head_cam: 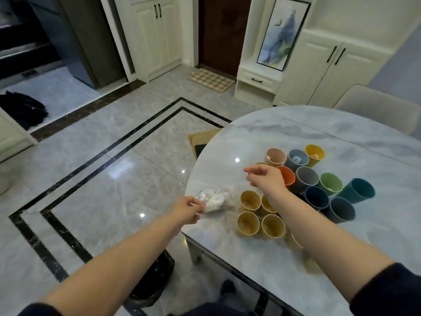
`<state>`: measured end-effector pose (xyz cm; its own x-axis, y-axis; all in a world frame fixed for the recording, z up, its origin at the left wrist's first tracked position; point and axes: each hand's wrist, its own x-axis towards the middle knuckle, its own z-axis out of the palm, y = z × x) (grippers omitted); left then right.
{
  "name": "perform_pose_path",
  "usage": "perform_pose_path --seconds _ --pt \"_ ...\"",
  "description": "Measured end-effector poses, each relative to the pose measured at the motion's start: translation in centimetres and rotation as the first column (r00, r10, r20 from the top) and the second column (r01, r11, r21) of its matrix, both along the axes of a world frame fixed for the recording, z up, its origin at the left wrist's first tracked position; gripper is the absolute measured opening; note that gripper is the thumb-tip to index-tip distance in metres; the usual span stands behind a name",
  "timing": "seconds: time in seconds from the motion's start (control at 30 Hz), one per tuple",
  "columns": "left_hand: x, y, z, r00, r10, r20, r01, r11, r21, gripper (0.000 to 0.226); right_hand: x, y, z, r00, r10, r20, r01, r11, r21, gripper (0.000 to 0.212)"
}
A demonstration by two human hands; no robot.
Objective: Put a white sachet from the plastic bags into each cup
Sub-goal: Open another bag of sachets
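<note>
A clear plastic bag [216, 199] of white sachets lies near the left edge of the marble table [319, 137]. My left hand [188, 209] pinches the bag's near end. My right hand [266, 179] hovers above the table beside the cups, fingers loosely curled and pointing left; nothing shows between them. Several coloured cups stand clustered: yellow cups [249, 222] at the front, an orange cup [287, 175], a grey cup [306, 177], a green cup [330, 183], and a teal cup [358, 190] lying tilted. A white sachet [296, 159] shows inside a far blue-grey cup.
A black-lined bin [155, 281] stands on the floor under the table's near left edge. A wooden stool [202, 142] sits beyond the table's left side. A pale chair [376, 106] stands at the far right. The table's far half holds nothing.
</note>
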<state>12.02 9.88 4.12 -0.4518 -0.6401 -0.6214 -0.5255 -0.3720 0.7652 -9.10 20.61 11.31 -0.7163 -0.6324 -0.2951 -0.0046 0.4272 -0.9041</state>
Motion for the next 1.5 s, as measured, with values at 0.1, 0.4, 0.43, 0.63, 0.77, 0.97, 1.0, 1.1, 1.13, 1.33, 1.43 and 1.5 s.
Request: perform_pose_path --seconds 0.1,0.4,0.43,0.63,0.77,0.97,1.0,1.1,1.13,1.33,1.43,1.5 --pt "-2.5 0.1 -0.5 0.998 0.022 0.064 -0.017 0.997 -0.079 0.016 -2.4 0.5 -0.7 0.992 -0.114 0.050 0.113 0.993 0.018 0.023" --pt "-8.5 -0.2 -2.7 0.841 -0.317 0.439 0.522 0.692 -0.500 0.022 -6.1 1.1 -3.4 0.982 -0.138 0.127 0.129 0.989 0.075 0.021" --pt "-8.8 -0.4 -3.0 0.848 -0.291 0.442 0.505 0.697 -0.509 0.027 -6.4 1.1 -3.5 0.979 -0.151 0.140 0.141 0.987 0.078 0.021" --pt "-11.2 -2.9 -4.8 0.735 -0.448 0.509 0.662 0.635 -0.398 0.072 -7.2 -0.1 -4.0 0.956 -0.245 0.164 0.220 0.963 0.153 0.020" --pt "-12.8 -4.2 -5.5 0.597 -0.537 0.595 0.792 0.510 -0.335 0.099 -7.5 -2.4 -3.6 0.955 -0.237 0.176 0.200 0.958 0.203 0.022" --pt "-14.7 -5.4 -7.9 0.400 -0.651 0.646 0.914 0.333 -0.231 0.125 -7.6 -4.1 -4.5 0.950 -0.299 0.092 0.264 0.924 0.278 0.016" --pt "-14.9 -5.4 -8.2 0.385 -0.665 0.640 0.921 0.324 -0.218 0.126 -7.7 -3.9 -4.7 0.944 -0.318 0.091 0.283 0.918 0.279 0.015" --pt "-15.0 -5.5 -8.6 0.433 -0.673 0.600 0.900 0.362 -0.244 0.114 -7.9 -3.2 -5.1 0.937 -0.304 0.172 0.251 0.928 0.277 0.016" --pt "-14.8 -5.6 -8.7 0.468 -0.668 0.579 0.883 0.383 -0.272 0.108 -8.0 -3.1 -5.1 0.939 -0.286 0.193 0.226 0.933 0.280 0.017" --pt "-13.4 -6.1 -7.5 0.721 -0.588 0.367 0.692 0.578 -0.433 0.076 -8.3 -3.8 -4.8 0.976 -0.032 0.217 -0.043 0.942 0.333 0.020" --pt "-12.4 -5.7 -6.7 0.826 -0.515 0.229 0.557 0.684 -0.471 0.072 -8.2 -4.5 -4.9 0.952 0.166 0.255 -0.256 0.891 0.375 0.029" --pt "-12.2 -5.5 -6.4 0.861 -0.481 0.168 0.496 0.716 -0.491 0.073 -8.0 -5.0 -5.2 0.933 0.262 0.245 -0.348 0.829 0.438 0.039"
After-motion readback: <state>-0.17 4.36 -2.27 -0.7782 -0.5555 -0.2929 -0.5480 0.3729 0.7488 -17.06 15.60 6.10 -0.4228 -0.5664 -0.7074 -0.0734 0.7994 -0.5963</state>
